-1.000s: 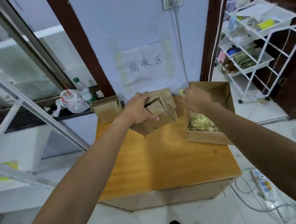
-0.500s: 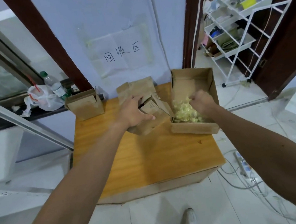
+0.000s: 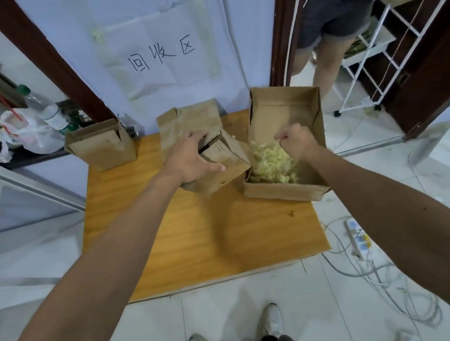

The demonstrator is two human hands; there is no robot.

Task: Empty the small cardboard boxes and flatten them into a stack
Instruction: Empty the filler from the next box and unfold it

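Small box [image 3: 226,167] just left of big box [image 3: 283,191], left hand [image 3: 191,160] clamped on top. Right hand [image 3: 295,141] curled over filler [image 3: 270,164] there, grasp unclear. Tilt mouth over big box; empty fully.

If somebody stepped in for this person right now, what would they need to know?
Left hand grips a tilted small box, flaps open.
Right hand is curled over the yellow filler in the big open box; whether it holds any is unclear.
Back-left box and back-centre box stand by the wall.
Nothing looks flattened yet.
Left: finish emptying, flatten each, stack.
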